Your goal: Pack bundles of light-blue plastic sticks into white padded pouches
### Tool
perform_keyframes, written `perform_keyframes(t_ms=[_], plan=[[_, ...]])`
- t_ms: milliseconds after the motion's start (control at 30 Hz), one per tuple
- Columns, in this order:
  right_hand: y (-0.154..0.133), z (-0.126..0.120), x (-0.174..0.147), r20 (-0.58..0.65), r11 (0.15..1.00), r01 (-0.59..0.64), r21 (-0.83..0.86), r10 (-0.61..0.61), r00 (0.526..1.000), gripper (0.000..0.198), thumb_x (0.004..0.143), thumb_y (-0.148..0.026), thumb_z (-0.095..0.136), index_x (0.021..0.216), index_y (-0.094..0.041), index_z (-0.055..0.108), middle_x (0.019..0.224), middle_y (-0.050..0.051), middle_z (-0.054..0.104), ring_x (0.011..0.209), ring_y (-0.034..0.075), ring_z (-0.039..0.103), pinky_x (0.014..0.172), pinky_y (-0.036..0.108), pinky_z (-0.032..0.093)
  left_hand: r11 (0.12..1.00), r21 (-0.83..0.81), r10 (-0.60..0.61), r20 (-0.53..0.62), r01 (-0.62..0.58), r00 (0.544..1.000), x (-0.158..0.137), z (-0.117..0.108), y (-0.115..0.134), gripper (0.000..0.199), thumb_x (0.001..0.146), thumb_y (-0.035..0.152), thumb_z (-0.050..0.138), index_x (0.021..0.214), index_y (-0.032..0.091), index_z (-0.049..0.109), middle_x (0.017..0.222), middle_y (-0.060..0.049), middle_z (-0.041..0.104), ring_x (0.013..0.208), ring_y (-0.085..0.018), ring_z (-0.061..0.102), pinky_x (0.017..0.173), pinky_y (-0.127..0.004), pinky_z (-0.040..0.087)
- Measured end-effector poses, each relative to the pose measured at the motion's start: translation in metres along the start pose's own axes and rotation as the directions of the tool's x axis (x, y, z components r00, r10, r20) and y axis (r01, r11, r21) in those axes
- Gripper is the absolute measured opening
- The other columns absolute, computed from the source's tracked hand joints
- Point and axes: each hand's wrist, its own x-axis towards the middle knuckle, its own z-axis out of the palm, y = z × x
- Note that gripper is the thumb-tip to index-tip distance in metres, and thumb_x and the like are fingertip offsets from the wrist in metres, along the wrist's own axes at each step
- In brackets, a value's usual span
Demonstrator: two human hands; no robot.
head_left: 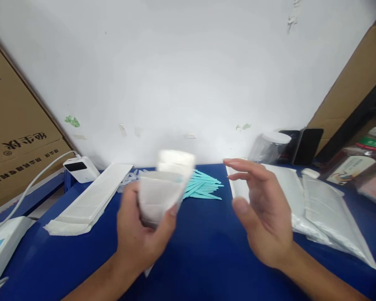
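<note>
In my left hand [144, 228] is a white paper bag [159, 194], gripped between fingers and thumb and held above the blue table. Motion blurs its upper end, and its mouth looks partly spread. My right hand [265, 213] is empty, fingers and thumb apart, a short way to the right of the bag. Behind the bag lies a fanned pile of turquoise strips [203, 186], partly hidden by it. Farther left, a stack of flat white paper bags [90, 196] lies at a slant, beside small translucent pieces [130, 179] that I cannot name.
Clear plastic packages [335, 213] lie right of my right hand. Behind them stand a white-lidded jar [271, 146], dark phones [307, 146] and a bottle [351, 161]. A white device [81, 168] with a cable and a power strip [6, 242] are at left. A white wall [188, 75] closes the back.
</note>
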Motion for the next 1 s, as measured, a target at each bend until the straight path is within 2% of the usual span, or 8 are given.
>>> perform_keyframes(t_ms=[67, 133, 300, 367, 500, 733, 900, 1000], plan=[[0.007, 0.002, 0.001, 0.002, 0.998, -0.065, -0.017, 0.065, 0.998, 0.025, 0.108, -0.037, 0.057, 0.132, -0.031, 0.061, 0.134, 0.009, 0.063, 0.119, 0.028, 0.061, 0.098, 0.044, 0.053, 0.995, -0.092, -0.053, -0.167, 0.038, 0.984, 0.002, 0.0, -0.002, 0.043, 0.09, 0.042, 0.076, 0.121, 0.025, 0.052, 0.105, -0.004, 0.06, 0.091, -0.024, 0.062, 0.075, -0.035, 0.054], [0.012, 0.006, 0.0, 0.178, 0.988, -0.155, -0.022, 0.156, 0.971, 0.022, 0.108, -0.039, 0.058, 0.127, -0.029, 0.064, 0.12, 0.007, 0.067, 0.101, 0.023, 0.064, 0.089, 0.039, 0.055, 0.985, -0.158, -0.09, -0.153, 0.065, 0.984, -0.003, 0.003, -0.005, 0.052, 0.091, 0.044, 0.076, 0.13, 0.026, 0.048, 0.115, -0.006, 0.057, 0.104, -0.027, 0.061, 0.087, -0.04, 0.055], [0.014, 0.025, -0.015, 0.542, 0.983, -0.176, -0.051, 0.175, 0.822, 0.052, 0.094, -0.041, 0.078, 0.14, -0.029, 0.058, 0.12, 0.006, 0.069, 0.097, 0.022, 0.065, 0.077, 0.035, 0.057, 0.942, -0.323, 0.006, 0.288, 0.092, 0.958, -0.02, 0.01, -0.014, 0.087, 0.091, 0.066, 0.071, 0.157, 0.029, 0.029, 0.144, -0.014, 0.052, 0.131, -0.036, 0.057, 0.103, -0.049, 0.055], [0.014, 0.032, -0.02, 0.545, 0.983, -0.165, -0.078, 0.181, 0.819, 0.051, 0.093, -0.039, 0.079, 0.138, -0.027, 0.059, 0.117, 0.006, 0.071, 0.098, 0.024, 0.066, 0.075, 0.035, 0.057, 0.916, -0.384, 0.025, 0.348, 0.118, 0.937, -0.02, 0.009, -0.016, 0.07, 0.102, 0.064, 0.055, 0.159, 0.029, 0.034, 0.149, -0.014, 0.052, 0.135, -0.035, 0.055, 0.107, -0.05, 0.053], [0.017, 0.035, -0.021, 0.447, 0.983, -0.17, -0.067, 0.182, 0.876, 0.011, 0.102, -0.029, 0.062, 0.108, -0.024, 0.07, 0.093, 0.003, 0.074, 0.079, 0.019, 0.068, 0.066, 0.031, 0.056, 0.899, -0.388, -0.099, 0.277, 0.205, 0.956, -0.013, 0.007, -0.017, 0.041, 0.111, 0.043, 0.047, 0.15, 0.031, 0.052, 0.142, -0.01, 0.059, 0.129, -0.03, 0.059, 0.105, -0.046, 0.054], [0.009, 0.029, -0.02, 0.492, 0.951, -0.306, 0.033, 0.252, 0.833, 0.014, 0.094, -0.03, 0.075, 0.107, -0.026, 0.073, 0.097, 0.002, 0.078, 0.085, 0.021, 0.074, 0.074, 0.032, 0.062, 0.891, -0.365, -0.133, 0.363, 0.272, 0.922, -0.008, 0.005, -0.01, 0.039, 0.104, 0.038, 0.065, 0.143, 0.034, 0.062, 0.109, -0.005, 0.058, 0.096, -0.021, 0.063, 0.08, -0.034, 0.059], [0.005, 0.025, -0.017, 0.395, 0.963, -0.263, 0.06, 0.219, 0.892, 0.014, 0.105, -0.033, 0.061, 0.1, -0.026, 0.072, 0.09, 0.002, 0.075, 0.087, 0.023, 0.072, 0.081, 0.036, 0.06, 0.811, -0.473, -0.08, 0.493, 0.344, 0.866, -0.01, 0.005, -0.008, 0.043, 0.098, 0.038, 0.073, 0.14, 0.034, 0.061, 0.125, -0.007, 0.068, 0.11, -0.027, 0.069, 0.093, -0.042, 0.062], [0.008, 0.02, -0.01, 0.398, 0.938, -0.33, 0.102, 0.266, 0.878, 0.021, 0.109, -0.036, 0.054, 0.104, -0.025, 0.072, 0.093, 0.003, 0.075, 0.084, 0.022, 0.07, 0.082, 0.037, 0.06, 0.773, -0.468, -0.122, 0.554, 0.429, 0.824, -0.008, 0.008, -0.012, 0.04, 0.098, 0.038, 0.075, 0.136, 0.032, 0.065, 0.123, -0.006, 0.076, 0.111, -0.029, 0.074, 0.093, -0.043, 0.065]])
